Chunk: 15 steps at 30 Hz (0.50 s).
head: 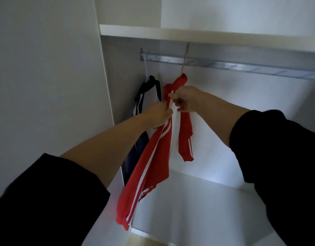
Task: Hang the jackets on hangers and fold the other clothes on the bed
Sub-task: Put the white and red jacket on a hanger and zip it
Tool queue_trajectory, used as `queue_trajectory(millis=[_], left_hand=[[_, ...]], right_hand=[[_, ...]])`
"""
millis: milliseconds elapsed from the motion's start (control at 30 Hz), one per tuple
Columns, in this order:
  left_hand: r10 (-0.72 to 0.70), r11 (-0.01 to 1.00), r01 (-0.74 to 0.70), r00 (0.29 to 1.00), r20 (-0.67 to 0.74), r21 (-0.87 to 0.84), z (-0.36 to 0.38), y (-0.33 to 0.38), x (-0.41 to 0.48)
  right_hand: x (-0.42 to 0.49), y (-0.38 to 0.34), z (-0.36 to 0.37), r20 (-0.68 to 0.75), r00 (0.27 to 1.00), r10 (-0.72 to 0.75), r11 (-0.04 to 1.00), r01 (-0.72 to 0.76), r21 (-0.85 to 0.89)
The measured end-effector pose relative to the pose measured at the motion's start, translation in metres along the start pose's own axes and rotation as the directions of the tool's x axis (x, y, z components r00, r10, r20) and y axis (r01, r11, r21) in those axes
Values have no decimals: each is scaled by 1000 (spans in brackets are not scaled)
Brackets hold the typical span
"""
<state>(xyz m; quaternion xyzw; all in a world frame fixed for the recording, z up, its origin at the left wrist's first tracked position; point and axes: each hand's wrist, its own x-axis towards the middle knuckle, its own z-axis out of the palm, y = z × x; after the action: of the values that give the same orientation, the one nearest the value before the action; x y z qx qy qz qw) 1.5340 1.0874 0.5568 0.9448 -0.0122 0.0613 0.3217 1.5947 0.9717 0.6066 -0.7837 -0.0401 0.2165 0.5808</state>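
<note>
Centre of the frame: the red jacket (158,148) hangs from the rail (224,63) on a hanger (184,57); left hand (157,115) and right hand (185,99) each close their grip on its front edge; navy jacket (144,96) hangs just left.

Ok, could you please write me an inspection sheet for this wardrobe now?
Surface: white wardrobe floor, below the hanging jackets.
Job's things: red jacket on a hanger on the rail; navy jacket hangs left of it.
Clutter: nothing seen.
Grips: left hand and right hand both hold the red jacket's front.
Cables: nothing seen.
Surroundings: white shelf above the rail.
</note>
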Motion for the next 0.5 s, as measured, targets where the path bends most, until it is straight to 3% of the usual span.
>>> queue_trajectory(millis=[133, 233, 367, 500], left_hand=[[7, 1000, -5, 998, -65, 30, -1, -14, 21], [11, 1000, -11, 999, -33, 9, 6, -26, 30], [-110, 994, 110, 994, 2, -28, 26, -49, 36], [-218, 975, 218, 976, -18, 30, 44, -44, 47]], right_hand=[[18, -7, 11, -50, 997, -61, 994, 56, -93], [29, 2, 14, -26, 999, -36, 995, 34, -92], [32, 13, 1, -5, 1000, 12, 998, -12, -68], [28, 22, -21, -87, 996, 29, 998, -33, -48]])
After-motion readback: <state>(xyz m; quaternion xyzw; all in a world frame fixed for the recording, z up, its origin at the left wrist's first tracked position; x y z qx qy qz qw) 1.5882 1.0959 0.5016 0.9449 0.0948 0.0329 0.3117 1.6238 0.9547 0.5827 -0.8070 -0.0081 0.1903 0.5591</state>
